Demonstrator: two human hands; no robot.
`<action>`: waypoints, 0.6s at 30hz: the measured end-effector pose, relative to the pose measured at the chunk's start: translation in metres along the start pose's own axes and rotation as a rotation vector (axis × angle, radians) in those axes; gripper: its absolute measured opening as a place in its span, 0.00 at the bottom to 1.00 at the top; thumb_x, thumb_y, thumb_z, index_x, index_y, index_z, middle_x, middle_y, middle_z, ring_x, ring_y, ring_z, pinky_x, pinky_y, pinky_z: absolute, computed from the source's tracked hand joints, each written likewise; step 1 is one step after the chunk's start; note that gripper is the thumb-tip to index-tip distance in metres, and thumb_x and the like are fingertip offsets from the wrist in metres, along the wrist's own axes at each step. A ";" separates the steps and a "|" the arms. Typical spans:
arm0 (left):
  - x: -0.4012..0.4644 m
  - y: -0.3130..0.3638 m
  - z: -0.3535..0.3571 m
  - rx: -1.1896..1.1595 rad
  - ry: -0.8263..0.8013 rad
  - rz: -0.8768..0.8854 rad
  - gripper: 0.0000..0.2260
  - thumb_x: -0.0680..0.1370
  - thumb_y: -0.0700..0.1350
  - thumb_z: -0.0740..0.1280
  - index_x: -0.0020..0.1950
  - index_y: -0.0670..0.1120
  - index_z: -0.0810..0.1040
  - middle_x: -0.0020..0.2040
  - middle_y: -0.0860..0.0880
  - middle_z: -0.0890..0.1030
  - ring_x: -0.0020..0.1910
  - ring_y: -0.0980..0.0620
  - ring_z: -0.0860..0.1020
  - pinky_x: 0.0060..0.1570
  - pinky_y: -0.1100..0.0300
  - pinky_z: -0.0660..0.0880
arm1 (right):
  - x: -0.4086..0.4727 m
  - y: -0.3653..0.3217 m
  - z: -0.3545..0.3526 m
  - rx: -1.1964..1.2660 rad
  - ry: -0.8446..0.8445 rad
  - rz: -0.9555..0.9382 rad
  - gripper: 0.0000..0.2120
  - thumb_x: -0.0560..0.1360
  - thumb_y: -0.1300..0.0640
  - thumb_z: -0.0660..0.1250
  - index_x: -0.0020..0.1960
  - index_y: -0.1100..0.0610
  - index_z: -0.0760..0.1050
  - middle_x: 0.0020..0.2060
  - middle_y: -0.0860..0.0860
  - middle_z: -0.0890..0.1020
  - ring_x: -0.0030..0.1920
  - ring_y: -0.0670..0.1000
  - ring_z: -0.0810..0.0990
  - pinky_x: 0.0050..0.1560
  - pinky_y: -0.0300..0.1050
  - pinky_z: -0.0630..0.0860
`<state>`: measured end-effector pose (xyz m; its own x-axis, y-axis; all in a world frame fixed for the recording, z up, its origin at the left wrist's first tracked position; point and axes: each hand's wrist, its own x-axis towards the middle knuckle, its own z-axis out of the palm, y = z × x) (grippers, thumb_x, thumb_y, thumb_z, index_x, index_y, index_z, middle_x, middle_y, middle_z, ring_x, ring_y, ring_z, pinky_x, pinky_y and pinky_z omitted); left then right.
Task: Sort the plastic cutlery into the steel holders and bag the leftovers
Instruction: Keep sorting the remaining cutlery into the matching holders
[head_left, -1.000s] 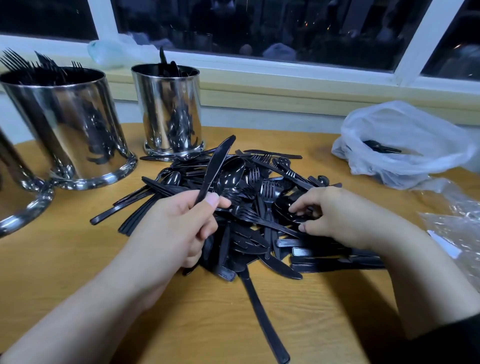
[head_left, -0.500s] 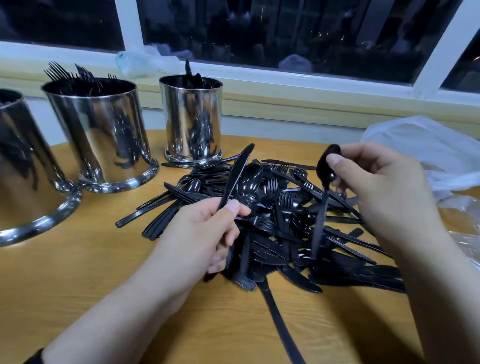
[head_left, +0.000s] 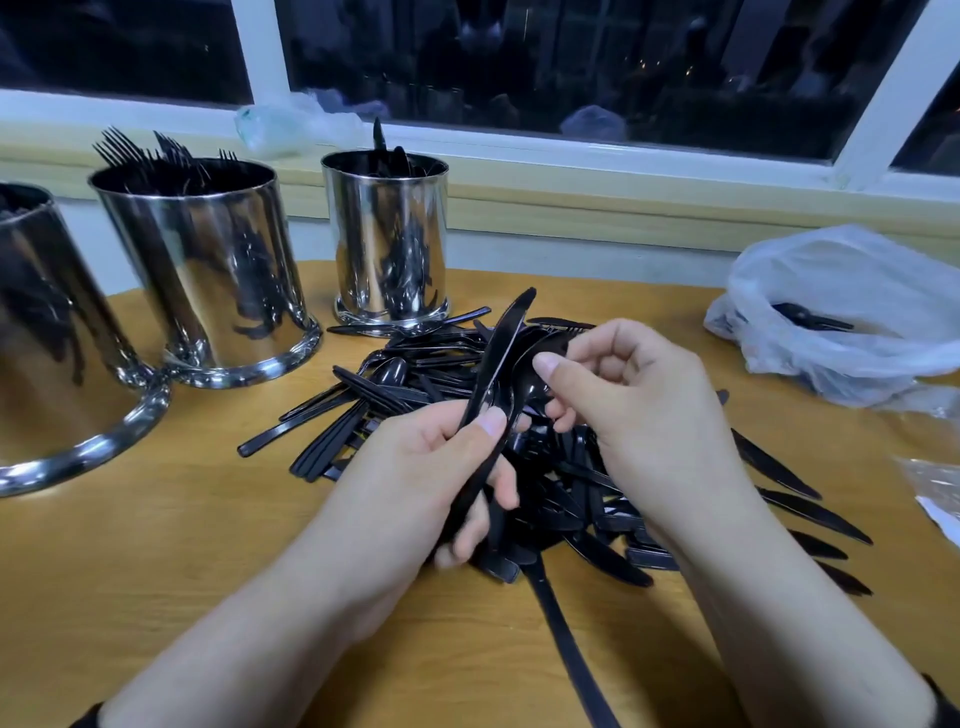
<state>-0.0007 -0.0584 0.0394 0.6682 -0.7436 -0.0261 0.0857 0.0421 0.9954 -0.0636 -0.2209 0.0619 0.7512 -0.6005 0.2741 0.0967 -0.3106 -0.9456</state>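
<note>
**Knife and spoon held above the pile**

The left hand (head_left: 415, 467) has its grip clenched round a black plastic knife (head_left: 498, 358), thumb pressed on the handle, the blade pointing up and away toward the holders; the right hand (head_left: 639, 410) pinches a black plastic spoon (head_left: 535, 384) by its bowl, thumb on the upper side, the spoon lying just beside the knife and seeming to touch it. Both hands hover over the cutlery pile (head_left: 395, 400), a loose heap of black knives, forks and spoons spread across the wooden surface (head_left: 156, 571). Three steel holders stand at the far left: the nearest holder (head_left: 47, 338) is cut off by the frame edge; the fork holder (head_left: 208, 270) shows tines above its rim; the narrow holder (head_left: 387, 239) has a few dark tips sticking out. At the right lies a white plastic bag (head_left: 857, 312), open, with some black cutlery inside; a clear wrapper (head_left: 935, 483) lies near the right edge.
</note>
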 end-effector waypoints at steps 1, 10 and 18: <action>0.000 0.000 -0.001 -0.019 -0.011 -0.019 0.15 0.84 0.52 0.61 0.49 0.48 0.85 0.30 0.49 0.74 0.23 0.54 0.63 0.24 0.61 0.60 | 0.000 0.000 0.001 0.004 -0.013 0.009 0.07 0.76 0.57 0.74 0.50 0.54 0.77 0.32 0.51 0.82 0.32 0.47 0.81 0.36 0.36 0.76; 0.003 -0.006 -0.003 0.050 0.062 0.009 0.18 0.80 0.55 0.67 0.42 0.40 0.77 0.34 0.42 0.68 0.24 0.53 0.58 0.24 0.62 0.56 | 0.002 0.006 -0.006 -0.041 -0.092 0.038 0.02 0.77 0.57 0.72 0.47 0.56 0.81 0.31 0.49 0.81 0.31 0.45 0.78 0.35 0.35 0.74; 0.008 -0.010 -0.010 0.105 0.113 0.005 0.21 0.81 0.56 0.66 0.34 0.44 0.75 0.33 0.42 0.65 0.27 0.51 0.56 0.28 0.58 0.52 | 0.020 0.009 -0.086 -0.711 -0.152 0.069 0.05 0.78 0.46 0.70 0.45 0.45 0.83 0.38 0.47 0.84 0.38 0.48 0.80 0.41 0.49 0.78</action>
<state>0.0110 -0.0586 0.0280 0.7477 -0.6635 -0.0251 0.0082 -0.0286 0.9996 -0.1038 -0.2984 0.0740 0.8275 -0.5433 0.1415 -0.3630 -0.7100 -0.6034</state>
